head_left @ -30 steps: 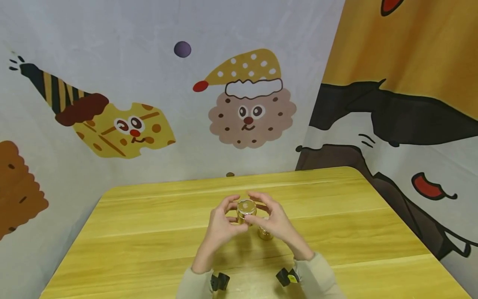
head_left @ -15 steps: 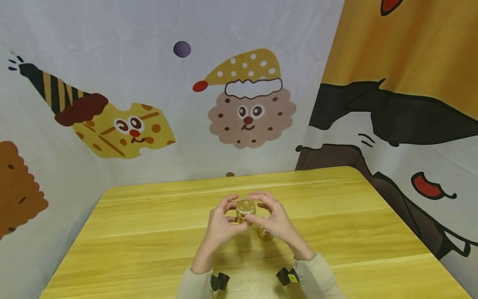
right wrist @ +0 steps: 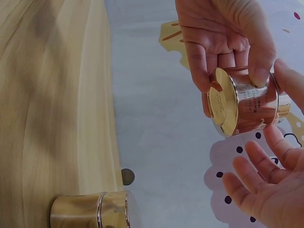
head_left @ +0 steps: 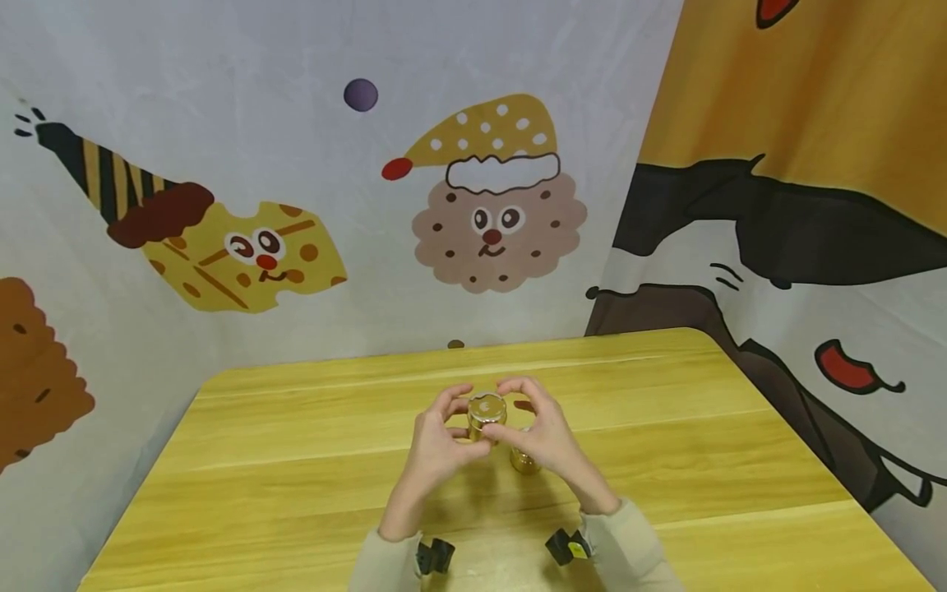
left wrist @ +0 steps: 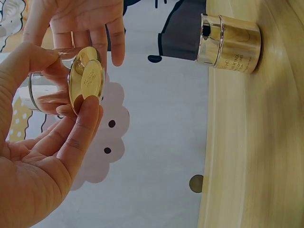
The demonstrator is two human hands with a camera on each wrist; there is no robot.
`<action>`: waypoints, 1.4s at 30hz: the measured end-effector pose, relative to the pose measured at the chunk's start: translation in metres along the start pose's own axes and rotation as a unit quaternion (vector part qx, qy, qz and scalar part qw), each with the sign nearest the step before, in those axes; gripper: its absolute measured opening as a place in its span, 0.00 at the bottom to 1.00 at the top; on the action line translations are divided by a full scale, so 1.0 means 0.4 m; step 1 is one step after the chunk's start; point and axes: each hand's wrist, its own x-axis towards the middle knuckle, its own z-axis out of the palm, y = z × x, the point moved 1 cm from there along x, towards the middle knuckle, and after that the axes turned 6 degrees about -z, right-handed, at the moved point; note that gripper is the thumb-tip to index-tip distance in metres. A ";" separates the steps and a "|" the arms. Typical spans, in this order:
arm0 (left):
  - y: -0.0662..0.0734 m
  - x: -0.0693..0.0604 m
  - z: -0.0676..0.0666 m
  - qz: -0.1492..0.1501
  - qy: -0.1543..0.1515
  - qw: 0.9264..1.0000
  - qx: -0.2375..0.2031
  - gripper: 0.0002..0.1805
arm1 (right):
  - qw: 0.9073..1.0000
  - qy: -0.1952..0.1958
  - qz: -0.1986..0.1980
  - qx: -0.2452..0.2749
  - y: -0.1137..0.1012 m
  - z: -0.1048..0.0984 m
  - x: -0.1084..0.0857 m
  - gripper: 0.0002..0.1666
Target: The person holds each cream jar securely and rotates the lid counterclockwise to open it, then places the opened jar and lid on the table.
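Above the table, a shiny gold jar (head_left: 487, 418) is held between both hands. My left hand (head_left: 436, 448) grips its side with curled fingers and thumb; the left wrist view shows this hand (left wrist: 42, 166) around the jar (left wrist: 86, 80), a fingertip at its round base. Thumb and index finger of my right hand (head_left: 549, 440) pinch the end away from the base, while in the right wrist view the other fingers of that hand (right wrist: 268, 183) stay spread. Small print runs along the jar's side (right wrist: 254, 102). A second gold jar (head_left: 524, 462) stands upright on the table, partly behind my right hand.
The light wooden table (head_left: 296, 477) reaches back to a wall cloth (head_left: 296, 164) with cartoon prints. Dark devices are at both wrists, the left one (head_left: 435, 557) and the right one (head_left: 568, 547), close to the sleeves.
My right index finger has moved slightly up and away from the held jar, and the right fingers are spread a little wider. The standing jar has not moved.
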 end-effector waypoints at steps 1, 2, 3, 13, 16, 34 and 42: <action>-0.002 0.000 0.000 0.002 0.000 1.000 -0.001 0.37 | 1.000 0.002 -0.001 -0.001 0.000 0.000 0.000 0.23; -0.002 0.000 0.000 0.005 0.000 1.000 -0.002 0.37 | 1.000 0.002 -0.004 -0.001 0.000 -0.001 0.001 0.22; -0.002 0.000 -0.001 0.006 -0.001 1.000 -0.005 0.37 | 1.000 0.001 -0.005 0.000 0.000 -0.003 0.001 0.22; 0.000 -0.003 -0.004 0.015 -0.002 1.000 0.000 0.36 | 0.996 -0.072 -0.044 0.012 0.011 -0.026 0.004 0.24; -0.002 -0.003 -0.002 0.017 -0.005 1.000 0.001 0.36 | 0.995 -0.088 -0.049 0.012 0.016 -0.031 0.005 0.24; -0.002 -0.003 -0.005 0.012 -0.001 1.000 0.002 0.37 | 0.999 -0.030 -0.029 -0.031 0.000 0.000 0.002 0.23; -0.001 -0.006 -0.005 0.011 -0.007 1.000 -0.002 0.38 | 0.993 -0.100 -0.052 0.035 0.015 -0.015 0.015 0.24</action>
